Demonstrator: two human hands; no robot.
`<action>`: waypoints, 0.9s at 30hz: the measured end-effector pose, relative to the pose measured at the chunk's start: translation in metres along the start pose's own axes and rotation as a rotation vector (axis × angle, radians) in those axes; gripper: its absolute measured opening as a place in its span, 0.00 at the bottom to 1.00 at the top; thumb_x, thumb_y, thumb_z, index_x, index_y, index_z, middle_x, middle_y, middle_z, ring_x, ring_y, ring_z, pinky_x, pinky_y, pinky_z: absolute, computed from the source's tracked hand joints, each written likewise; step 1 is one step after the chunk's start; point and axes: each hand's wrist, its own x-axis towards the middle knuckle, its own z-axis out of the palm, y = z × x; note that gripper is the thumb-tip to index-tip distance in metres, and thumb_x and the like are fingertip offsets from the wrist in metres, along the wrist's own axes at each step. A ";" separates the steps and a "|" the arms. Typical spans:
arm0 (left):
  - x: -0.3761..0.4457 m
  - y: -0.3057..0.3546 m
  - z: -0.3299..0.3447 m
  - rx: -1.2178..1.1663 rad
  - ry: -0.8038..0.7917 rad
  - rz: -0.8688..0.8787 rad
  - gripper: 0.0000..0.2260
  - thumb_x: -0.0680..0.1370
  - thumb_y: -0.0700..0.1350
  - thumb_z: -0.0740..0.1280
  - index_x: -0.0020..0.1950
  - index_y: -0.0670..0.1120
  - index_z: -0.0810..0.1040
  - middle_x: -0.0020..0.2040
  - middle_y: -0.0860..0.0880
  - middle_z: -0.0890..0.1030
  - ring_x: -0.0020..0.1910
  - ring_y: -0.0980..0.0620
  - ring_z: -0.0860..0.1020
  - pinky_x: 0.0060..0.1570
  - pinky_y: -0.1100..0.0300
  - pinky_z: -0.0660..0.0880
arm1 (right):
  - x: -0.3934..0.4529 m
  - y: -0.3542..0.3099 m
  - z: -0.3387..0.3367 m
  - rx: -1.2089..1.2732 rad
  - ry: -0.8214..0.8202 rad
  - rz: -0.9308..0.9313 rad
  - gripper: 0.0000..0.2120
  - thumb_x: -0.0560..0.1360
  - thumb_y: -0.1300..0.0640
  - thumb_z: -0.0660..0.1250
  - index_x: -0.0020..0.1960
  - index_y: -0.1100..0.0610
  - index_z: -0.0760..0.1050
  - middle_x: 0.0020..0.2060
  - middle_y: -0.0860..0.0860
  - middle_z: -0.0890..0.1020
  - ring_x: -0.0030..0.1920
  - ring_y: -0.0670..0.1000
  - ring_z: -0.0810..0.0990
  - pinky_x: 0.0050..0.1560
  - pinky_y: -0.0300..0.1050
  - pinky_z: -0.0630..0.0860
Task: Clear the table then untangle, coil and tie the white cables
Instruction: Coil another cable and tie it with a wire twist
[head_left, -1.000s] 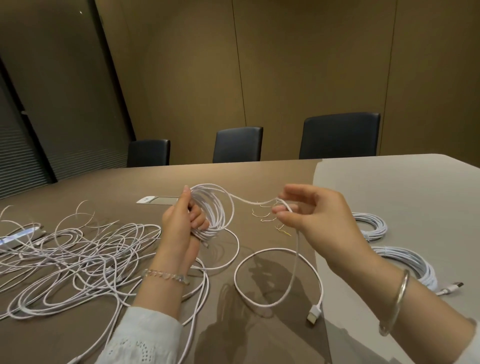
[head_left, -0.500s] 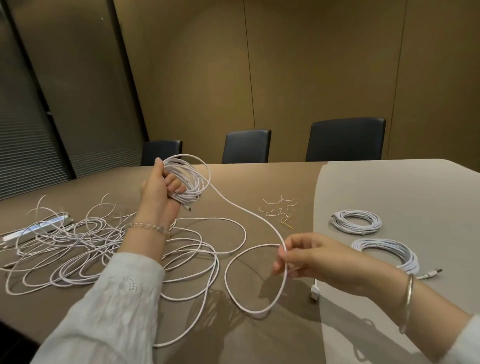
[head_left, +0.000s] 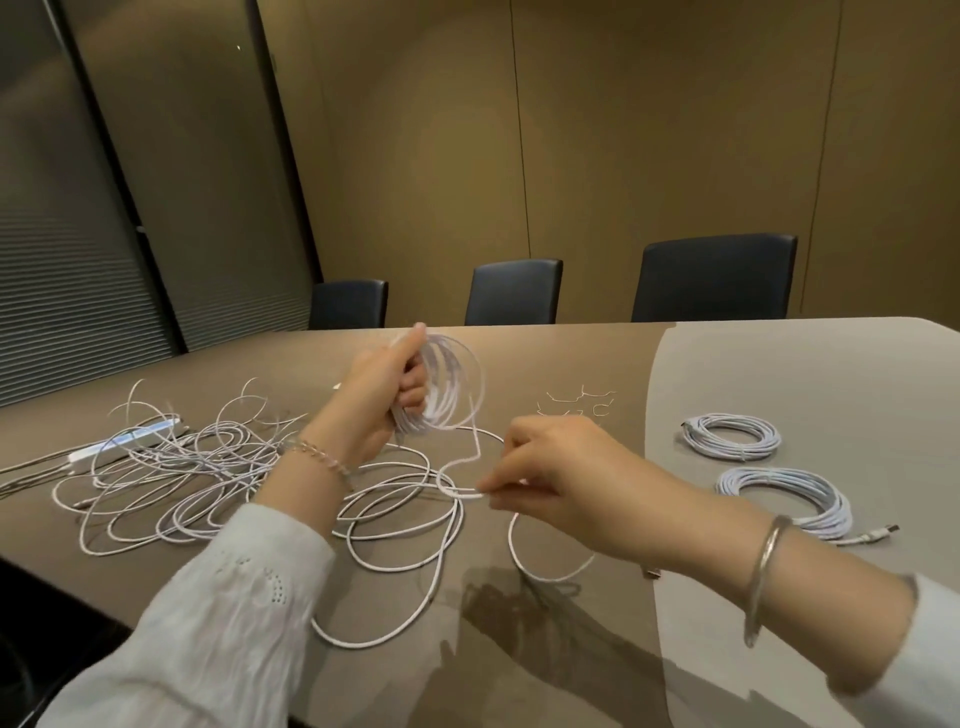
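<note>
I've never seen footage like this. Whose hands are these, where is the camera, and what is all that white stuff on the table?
There is no machine here: these are a person's two bare hands, filmed by one wide-angle camera worn on the head, looking forward and down.

The left hand grips a half-made coil of white cable. The right hand pinches the loose run of cable that leads down from that coil, as if to feed the next loop.

On the brown table, to the left, lies a tangle of white cables with a white power strip beside it. To the right, on the lighter part, lie two finished coils. Small wire ties lie in the middle. Three dark chairs stand behind the table.
</note>
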 end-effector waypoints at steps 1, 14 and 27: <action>-0.007 -0.001 0.006 0.046 -0.059 -0.002 0.18 0.83 0.50 0.61 0.34 0.47 0.65 0.22 0.52 0.64 0.19 0.56 0.61 0.20 0.67 0.58 | 0.005 -0.001 -0.004 0.018 0.013 -0.010 0.08 0.76 0.56 0.71 0.52 0.57 0.85 0.42 0.51 0.79 0.43 0.50 0.77 0.46 0.40 0.71; -0.063 -0.009 0.040 -0.310 -0.456 -0.363 0.17 0.78 0.54 0.62 0.34 0.46 0.68 0.19 0.53 0.62 0.16 0.57 0.62 0.18 0.67 0.60 | 0.030 0.030 -0.028 0.264 0.391 0.151 0.03 0.73 0.52 0.72 0.43 0.50 0.80 0.36 0.41 0.80 0.36 0.41 0.76 0.37 0.35 0.74; -0.061 -0.029 0.050 -0.398 -0.552 -0.435 0.18 0.78 0.57 0.61 0.35 0.46 0.72 0.21 0.53 0.66 0.21 0.55 0.70 0.25 0.62 0.70 | 0.015 0.066 -0.013 0.314 0.624 0.358 0.06 0.75 0.48 0.69 0.41 0.43 0.74 0.36 0.39 0.77 0.40 0.40 0.77 0.36 0.32 0.76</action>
